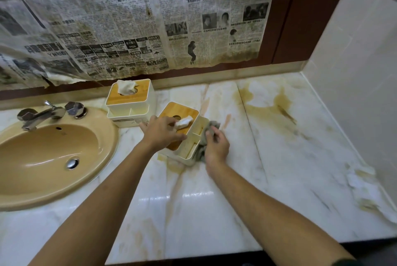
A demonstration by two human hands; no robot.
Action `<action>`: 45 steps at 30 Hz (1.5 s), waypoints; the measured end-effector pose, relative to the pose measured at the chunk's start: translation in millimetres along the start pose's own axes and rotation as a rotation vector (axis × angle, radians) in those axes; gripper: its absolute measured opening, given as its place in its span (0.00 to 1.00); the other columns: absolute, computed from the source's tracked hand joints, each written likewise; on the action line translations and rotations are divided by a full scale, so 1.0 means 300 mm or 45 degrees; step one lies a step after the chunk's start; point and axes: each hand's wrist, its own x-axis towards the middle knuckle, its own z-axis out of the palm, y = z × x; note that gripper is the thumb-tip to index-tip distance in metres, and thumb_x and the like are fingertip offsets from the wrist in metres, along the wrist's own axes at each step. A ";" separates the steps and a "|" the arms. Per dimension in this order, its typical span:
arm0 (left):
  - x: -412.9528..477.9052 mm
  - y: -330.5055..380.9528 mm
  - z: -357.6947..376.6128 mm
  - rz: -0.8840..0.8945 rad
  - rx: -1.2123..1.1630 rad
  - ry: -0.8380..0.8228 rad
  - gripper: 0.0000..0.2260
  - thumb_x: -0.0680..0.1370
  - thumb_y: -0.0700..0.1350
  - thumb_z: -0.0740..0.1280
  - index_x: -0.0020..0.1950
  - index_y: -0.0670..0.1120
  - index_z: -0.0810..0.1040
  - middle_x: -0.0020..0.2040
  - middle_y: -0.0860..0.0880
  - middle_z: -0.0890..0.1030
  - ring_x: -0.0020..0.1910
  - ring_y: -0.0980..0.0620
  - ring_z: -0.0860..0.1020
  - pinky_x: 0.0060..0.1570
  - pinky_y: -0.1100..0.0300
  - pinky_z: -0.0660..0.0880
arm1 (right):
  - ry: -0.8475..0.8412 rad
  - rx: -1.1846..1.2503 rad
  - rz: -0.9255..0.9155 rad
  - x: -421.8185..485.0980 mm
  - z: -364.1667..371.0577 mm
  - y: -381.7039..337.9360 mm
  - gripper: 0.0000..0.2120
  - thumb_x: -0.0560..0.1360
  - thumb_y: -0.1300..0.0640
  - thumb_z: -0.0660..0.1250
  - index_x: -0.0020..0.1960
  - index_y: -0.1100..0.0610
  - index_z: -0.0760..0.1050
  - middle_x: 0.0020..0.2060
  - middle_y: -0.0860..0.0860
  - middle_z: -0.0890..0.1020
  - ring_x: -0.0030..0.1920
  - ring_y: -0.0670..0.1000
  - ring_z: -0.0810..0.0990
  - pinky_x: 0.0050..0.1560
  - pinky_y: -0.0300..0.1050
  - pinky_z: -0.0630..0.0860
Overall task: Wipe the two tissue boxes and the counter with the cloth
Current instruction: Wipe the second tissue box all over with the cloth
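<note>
Head view showed left hand (160,131) flat atop the light-looking near tissue box (170,110), pinning it, right hand (217,147) clutching the limp cloth (200,150).

dim yellowish light, glare on counter (193,197)

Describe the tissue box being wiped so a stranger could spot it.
Look right of the tan sink. In front of the far tissue box sits the nearer box, askew, with the left hand on its wooden lid and the cloth at its side.
</note>
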 end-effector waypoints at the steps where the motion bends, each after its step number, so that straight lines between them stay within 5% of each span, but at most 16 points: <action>1: -0.001 -0.001 0.000 0.000 -0.003 0.002 0.26 0.66 0.66 0.74 0.60 0.56 0.81 0.45 0.53 0.74 0.61 0.45 0.68 0.51 0.50 0.55 | 0.009 -0.033 -0.012 0.039 0.001 -0.022 0.12 0.78 0.61 0.68 0.61 0.54 0.80 0.57 0.50 0.83 0.57 0.50 0.81 0.57 0.42 0.78; 11: 0.003 -0.005 0.001 -0.021 -0.068 -0.011 0.27 0.66 0.66 0.74 0.61 0.56 0.80 0.52 0.51 0.79 0.62 0.45 0.67 0.58 0.46 0.60 | -0.047 0.101 0.219 -0.182 -0.010 0.110 0.13 0.80 0.58 0.66 0.64 0.53 0.78 0.58 0.50 0.83 0.57 0.51 0.82 0.57 0.51 0.82; 17: 0.005 -0.011 0.005 -0.011 -0.101 0.002 0.27 0.65 0.66 0.74 0.61 0.57 0.81 0.46 0.55 0.73 0.62 0.47 0.67 0.55 0.48 0.57 | 0.048 0.011 0.174 0.055 0.029 -0.058 0.13 0.80 0.55 0.66 0.64 0.55 0.78 0.57 0.55 0.83 0.58 0.57 0.82 0.60 0.58 0.80; 22: 0.005 -0.016 0.011 -0.005 -0.116 0.018 0.26 0.65 0.66 0.75 0.60 0.58 0.81 0.45 0.55 0.74 0.60 0.48 0.67 0.53 0.48 0.57 | 0.026 -0.011 0.149 -0.033 0.018 -0.001 0.13 0.79 0.57 0.67 0.63 0.54 0.77 0.58 0.53 0.83 0.52 0.48 0.82 0.50 0.39 0.81; 24: 0.005 -0.015 0.010 0.006 -0.121 0.018 0.27 0.64 0.66 0.75 0.59 0.57 0.81 0.46 0.55 0.75 0.60 0.47 0.67 0.51 0.50 0.56 | -0.005 0.015 0.190 -0.143 0.002 0.081 0.11 0.79 0.55 0.67 0.61 0.52 0.78 0.56 0.50 0.84 0.52 0.49 0.83 0.49 0.43 0.82; 27: 0.002 -0.014 0.009 0.012 -0.120 0.012 0.27 0.64 0.66 0.75 0.60 0.57 0.81 0.46 0.55 0.74 0.60 0.48 0.67 0.50 0.51 0.55 | 0.035 0.064 0.232 -0.172 0.007 0.090 0.10 0.81 0.54 0.65 0.60 0.51 0.79 0.50 0.47 0.85 0.43 0.44 0.84 0.33 0.35 0.79; 30: 0.003 -0.015 0.008 0.012 -0.141 0.007 0.28 0.64 0.66 0.75 0.61 0.57 0.81 0.46 0.55 0.74 0.61 0.48 0.67 0.49 0.52 0.54 | 0.107 0.055 0.258 -0.052 0.033 -0.023 0.10 0.82 0.56 0.62 0.59 0.54 0.79 0.46 0.51 0.84 0.42 0.48 0.82 0.36 0.40 0.79; 33: 0.002 -0.014 0.011 0.016 -0.152 0.018 0.27 0.63 0.66 0.76 0.60 0.57 0.81 0.44 0.55 0.73 0.59 0.49 0.66 0.50 0.52 0.53 | 0.103 -0.018 0.194 0.055 0.026 -0.130 0.06 0.81 0.57 0.63 0.54 0.52 0.78 0.41 0.48 0.82 0.37 0.46 0.80 0.28 0.35 0.74; 39: 0.010 -0.002 0.026 -0.025 -0.105 -0.018 0.27 0.60 0.65 0.70 0.57 0.60 0.80 0.49 0.48 0.76 0.58 0.44 0.67 0.46 0.53 0.56 | 0.000 0.049 0.065 0.079 -0.076 -0.202 0.10 0.79 0.59 0.67 0.60 0.56 0.79 0.50 0.49 0.84 0.48 0.45 0.82 0.44 0.37 0.78; 41: 0.010 0.005 0.024 0.035 -0.086 -0.005 0.27 0.58 0.63 0.69 0.57 0.59 0.80 0.42 0.52 0.75 0.55 0.47 0.66 0.45 0.53 0.53 | -0.042 0.116 0.077 0.056 -0.129 -0.195 0.12 0.79 0.60 0.67 0.62 0.58 0.78 0.53 0.52 0.84 0.53 0.49 0.82 0.51 0.41 0.79; 45: 0.024 0.006 -0.007 0.140 -0.033 -0.105 0.30 0.59 0.60 0.70 0.62 0.61 0.78 0.44 0.54 0.76 0.54 0.52 0.63 0.41 0.53 0.50 | -0.116 0.127 0.029 0.013 -0.213 -0.194 0.11 0.80 0.61 0.66 0.61 0.60 0.78 0.54 0.53 0.84 0.54 0.49 0.83 0.53 0.42 0.78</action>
